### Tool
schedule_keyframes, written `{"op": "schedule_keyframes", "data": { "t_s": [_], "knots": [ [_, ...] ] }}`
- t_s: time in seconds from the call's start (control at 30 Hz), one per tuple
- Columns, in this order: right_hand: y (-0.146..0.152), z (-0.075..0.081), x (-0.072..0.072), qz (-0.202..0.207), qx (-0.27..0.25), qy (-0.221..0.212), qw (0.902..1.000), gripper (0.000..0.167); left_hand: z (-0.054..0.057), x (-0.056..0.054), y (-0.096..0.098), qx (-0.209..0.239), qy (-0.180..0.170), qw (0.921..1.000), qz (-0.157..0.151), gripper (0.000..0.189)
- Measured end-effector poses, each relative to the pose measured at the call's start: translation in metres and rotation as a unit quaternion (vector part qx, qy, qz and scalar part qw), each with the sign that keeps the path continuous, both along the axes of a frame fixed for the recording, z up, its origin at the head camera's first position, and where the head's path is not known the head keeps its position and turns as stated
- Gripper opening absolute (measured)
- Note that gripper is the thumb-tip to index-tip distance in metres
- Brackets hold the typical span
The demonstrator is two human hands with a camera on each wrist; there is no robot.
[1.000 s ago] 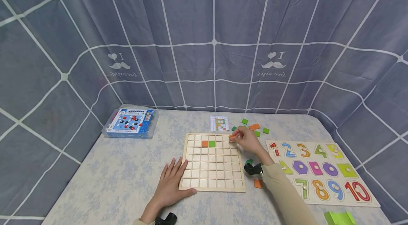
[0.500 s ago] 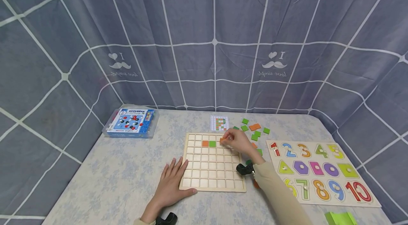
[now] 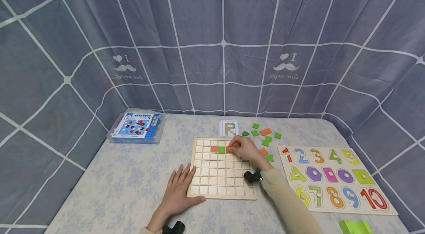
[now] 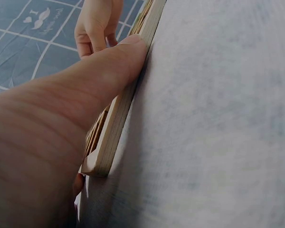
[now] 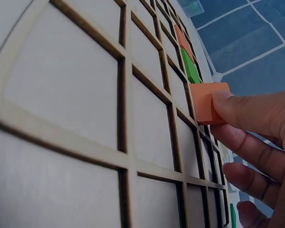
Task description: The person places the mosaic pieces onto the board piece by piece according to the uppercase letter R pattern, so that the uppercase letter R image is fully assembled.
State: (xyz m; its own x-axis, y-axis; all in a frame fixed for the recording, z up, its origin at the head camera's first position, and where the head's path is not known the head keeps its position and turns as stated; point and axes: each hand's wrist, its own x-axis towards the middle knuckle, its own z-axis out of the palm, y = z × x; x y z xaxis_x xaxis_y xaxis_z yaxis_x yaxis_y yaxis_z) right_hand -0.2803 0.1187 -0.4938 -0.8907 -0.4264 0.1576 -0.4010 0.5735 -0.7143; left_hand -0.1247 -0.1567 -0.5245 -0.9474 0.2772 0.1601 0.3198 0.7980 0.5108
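Observation:
Between thumb and fingers my right hand (image 3: 245, 148) pinches an orange square tile (image 5: 205, 102), tilted over a cell of the wooden grid board (image 3: 217, 181). Just left of it, a green tile (image 3: 221, 149) and another orange tile (image 3: 214, 149) sit in neighbouring cells of the same row. My left hand (image 3: 179, 189) lies with straight, spread fingers at the board's lower left corner. In the left wrist view its thumb (image 4: 116, 57) rests against the board's edge. Behind the board lies a card (image 3: 229, 128) printed with a coloured grid pattern.
Loose green tiles (image 3: 277, 135) and orange tiles (image 3: 265, 131) lie scattered right of the card. A number and shape puzzle board (image 3: 337, 180) covers the right side. A boxed set (image 3: 136, 127) stands back left. A green block (image 3: 355, 226) is at the front right.
My right hand has moved left with the orange tile, from the board's upper right corner to beside the green tile. The left hand stays in place.

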Motion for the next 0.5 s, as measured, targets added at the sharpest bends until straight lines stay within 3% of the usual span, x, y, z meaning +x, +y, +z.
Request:
{"op": "schedule_keyframes", "data": {
  "t_s": [0.5],
  "knots": [
    [-0.0004,-0.0014,0.0001,-0.013,0.082,0.075,0.9938,0.004,-0.0017,-0.0009,-0.0004,-0.003,-0.007,1.0,0.003,0.1]
  ]
}}
